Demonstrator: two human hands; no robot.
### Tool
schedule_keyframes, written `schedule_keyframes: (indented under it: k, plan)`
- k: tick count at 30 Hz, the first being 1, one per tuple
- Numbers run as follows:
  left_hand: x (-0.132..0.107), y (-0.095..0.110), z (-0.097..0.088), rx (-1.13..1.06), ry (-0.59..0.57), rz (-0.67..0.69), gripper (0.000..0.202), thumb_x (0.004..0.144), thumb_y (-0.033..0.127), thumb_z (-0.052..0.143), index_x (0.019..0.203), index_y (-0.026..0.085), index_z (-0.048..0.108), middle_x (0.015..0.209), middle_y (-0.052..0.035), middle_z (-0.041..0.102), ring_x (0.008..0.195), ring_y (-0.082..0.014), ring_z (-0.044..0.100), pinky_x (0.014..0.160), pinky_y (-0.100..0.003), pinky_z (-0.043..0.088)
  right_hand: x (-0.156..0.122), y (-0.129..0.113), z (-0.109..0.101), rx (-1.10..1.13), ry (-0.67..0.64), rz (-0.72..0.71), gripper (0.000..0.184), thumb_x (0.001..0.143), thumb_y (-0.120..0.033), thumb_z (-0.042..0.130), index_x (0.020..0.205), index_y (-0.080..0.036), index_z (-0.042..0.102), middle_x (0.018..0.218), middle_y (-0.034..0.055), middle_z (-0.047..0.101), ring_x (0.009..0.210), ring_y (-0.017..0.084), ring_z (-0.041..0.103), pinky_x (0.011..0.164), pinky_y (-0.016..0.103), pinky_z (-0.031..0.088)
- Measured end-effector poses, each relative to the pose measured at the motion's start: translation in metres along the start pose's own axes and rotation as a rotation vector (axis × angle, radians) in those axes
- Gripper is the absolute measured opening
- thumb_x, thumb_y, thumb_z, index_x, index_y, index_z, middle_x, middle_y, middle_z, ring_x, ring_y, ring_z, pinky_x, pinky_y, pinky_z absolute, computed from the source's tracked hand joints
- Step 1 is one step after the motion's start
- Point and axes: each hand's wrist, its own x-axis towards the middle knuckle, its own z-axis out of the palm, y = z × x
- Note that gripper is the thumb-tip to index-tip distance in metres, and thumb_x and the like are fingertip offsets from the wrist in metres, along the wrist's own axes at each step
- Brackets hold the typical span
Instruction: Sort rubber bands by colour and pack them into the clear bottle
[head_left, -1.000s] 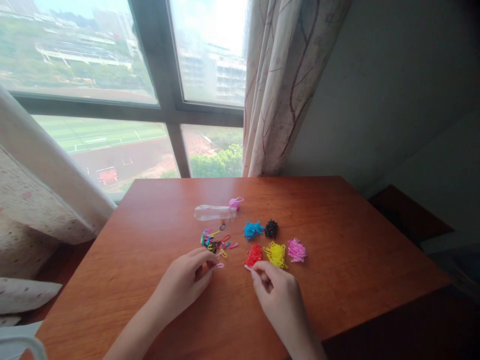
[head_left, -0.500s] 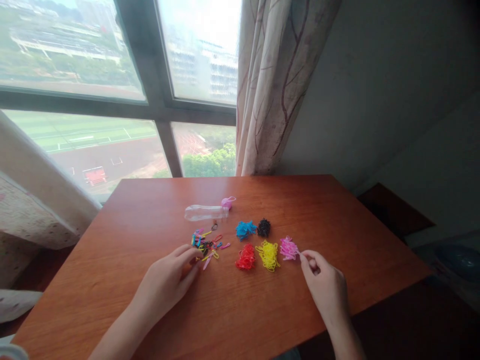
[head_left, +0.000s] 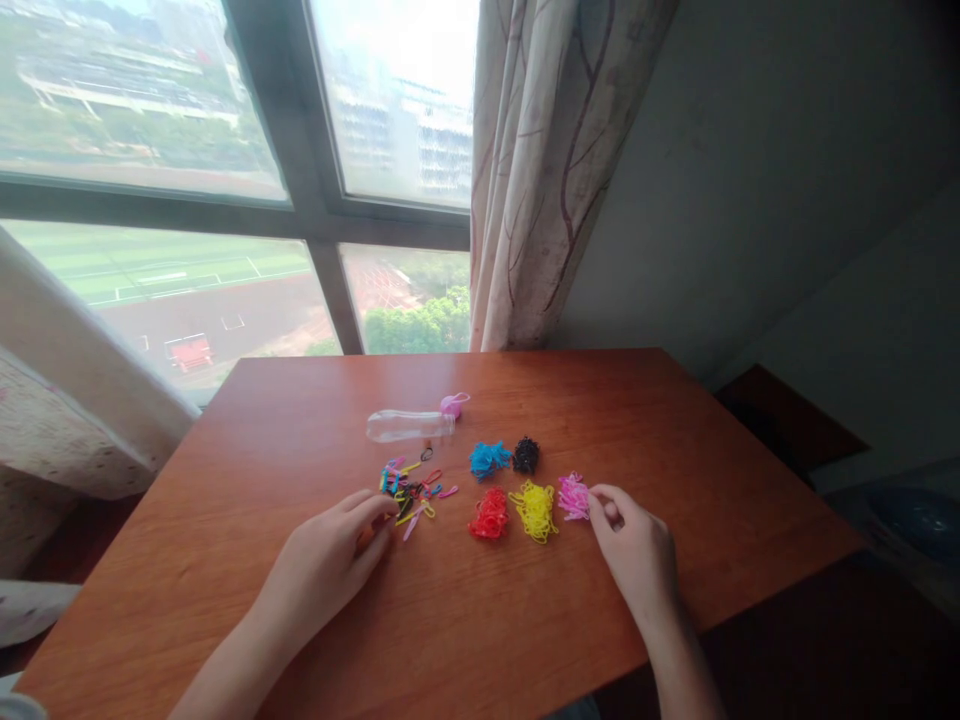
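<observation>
My left hand (head_left: 334,550) rests on the table with curled fingers at the near left edge of a mixed pile of coloured rubber bands (head_left: 409,490). Its thumb and index tips come close together; what lies between them is hidden. At the right, my right hand (head_left: 637,540) pinches at the edge of a pink heap of rubber bands (head_left: 574,497), thumb and index tips together on a pink band. Between the hands are heaps of red bands (head_left: 489,514), yellow bands (head_left: 535,511), blue bands (head_left: 489,460) and black bands (head_left: 526,455).
Behind the mixed pile lies a clear plastic bottle (head_left: 409,426) on its side, its pink cap (head_left: 451,405) at the right end. The wooden table (head_left: 450,630) stands against a window, with a curtain (head_left: 517,200) hanging beyond its back edge.
My right hand has moved slightly left, its fingertips now against the pink heap, where a band was stretched out before. My left hand has hardly moved.
</observation>
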Motion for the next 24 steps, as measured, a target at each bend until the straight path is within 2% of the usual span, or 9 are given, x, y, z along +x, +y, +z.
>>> schedule_keyframes:
  k: [7,12,16,20,24]
  plan:
    - [-0.001,0.000,-0.005,-0.016,-0.006,-0.038,0.023,0.090,0.028,0.044,0.098,0.026,0.065,0.100,-0.0011,0.070,0.080,-0.0160,0.066,0.070,-0.023,0.045,-0.002,-0.006,-0.003,0.014,0.047,-0.036,0.035,0.093,-0.045,0.048,0.090,-0.020,0.073,0.070,0.0065,0.071,0.061,0.020,0.066,0.057,0.027,0.041]
    - [0.000,0.001,-0.005,0.003,-0.053,-0.034,0.022,0.091,0.029,0.044,0.098,0.026,0.065,0.098,-0.0005,0.070,0.077,-0.0157,0.065,0.067,-0.023,0.044,-0.012,-0.030,0.002,0.143,0.059,-0.163,0.030,0.094,-0.039,0.049,0.091,-0.019,0.072,0.072,0.0058,0.072,0.059,0.018,0.066,0.058,0.024,0.045]
    - [0.000,0.004,-0.001,0.045,-0.068,-0.006,0.021,0.092,0.033,0.043,0.089,0.025,0.063,0.093,-0.0008,0.069,0.073,-0.0161,0.065,0.063,-0.023,0.042,-0.030,-0.059,0.012,0.242,-0.011,-0.270,0.025,0.095,-0.030,0.047,0.090,-0.019,0.069,0.074,0.0047,0.072,0.061,0.016,0.066,0.059,0.023,0.046]
    - [-0.001,0.004,0.000,0.037,-0.051,0.006,0.019,0.091,0.026,0.043,0.090,0.025,0.062,0.094,-0.0006,0.068,0.075,-0.0156,0.064,0.064,-0.023,0.042,-0.051,-0.085,0.027,0.324,-0.090,-0.340,0.021,0.095,-0.021,0.047,0.090,-0.021,0.068,0.075,0.0020,0.071,0.063,0.015,0.065,0.062,0.022,0.043]
    - [-0.001,0.003,-0.002,-0.005,-0.003,-0.012,0.017,0.088,0.021,0.046,0.092,0.024,0.062,0.091,-0.0005,0.067,0.075,-0.0149,0.062,0.067,-0.022,0.043,-0.068,-0.098,0.041,0.341,-0.180,-0.390,0.019,0.093,-0.017,0.048,0.086,-0.022,0.065,0.070,-0.0004,0.067,0.062,0.014,0.062,0.061,0.023,0.039]
